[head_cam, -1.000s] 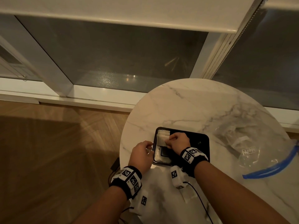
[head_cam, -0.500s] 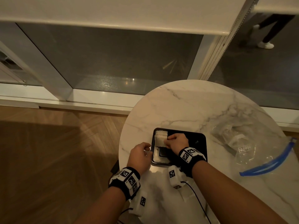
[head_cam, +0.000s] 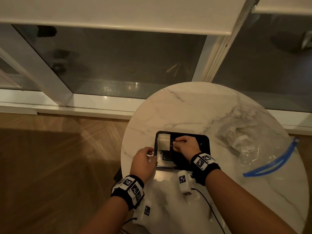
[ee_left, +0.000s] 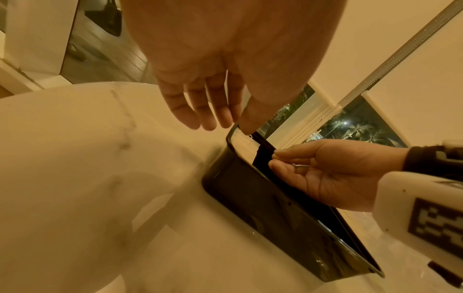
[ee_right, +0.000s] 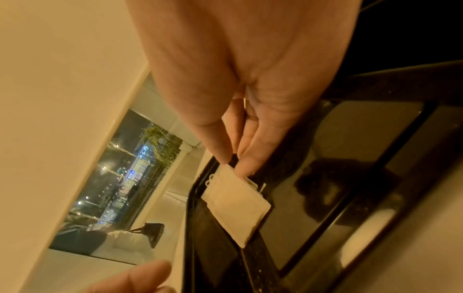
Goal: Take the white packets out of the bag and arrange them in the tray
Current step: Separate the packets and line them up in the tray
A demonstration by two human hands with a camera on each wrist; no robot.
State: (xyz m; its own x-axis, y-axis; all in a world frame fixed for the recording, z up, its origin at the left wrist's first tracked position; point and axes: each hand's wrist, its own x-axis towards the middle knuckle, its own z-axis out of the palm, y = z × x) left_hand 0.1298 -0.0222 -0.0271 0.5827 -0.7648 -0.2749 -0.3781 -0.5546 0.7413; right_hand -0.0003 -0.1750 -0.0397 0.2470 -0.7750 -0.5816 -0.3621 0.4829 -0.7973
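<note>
Right hand (head_cam: 185, 146) is over the black tray (head_cam: 205, 139), thumb and forefinger pinched on the right edge of a white packet (head_cam: 164, 144); the right wrist view shows the fingertips (ee_right: 244, 164) closed on one short end of that packet (ee_right: 235, 206), other fingers tucked behind. The packet lies flat in the tray's far left corner, a squarish rectangle, long axis running roughly from the far rim toward the person, the gripped edge toward the tray's middle (more white edges show under it, looks like a small stack, count unclear). Left hand (head_cam: 143, 163) sits at the tray's left rim, holding nothing: in the left wrist view its fingers (ee_left: 198, 107) hang loosely extended with the thumb tip touching the rim corner of the tray (ee_left: 250, 188). The tray rests on a round marble table (head_cam: 185, 108), near the person's edge. The clear zip bag (head_cam: 253, 146), blue seal strip open toward the right, lies well apart to the right with more pale packets inside, crumpled, orientation hard to read.
</note>
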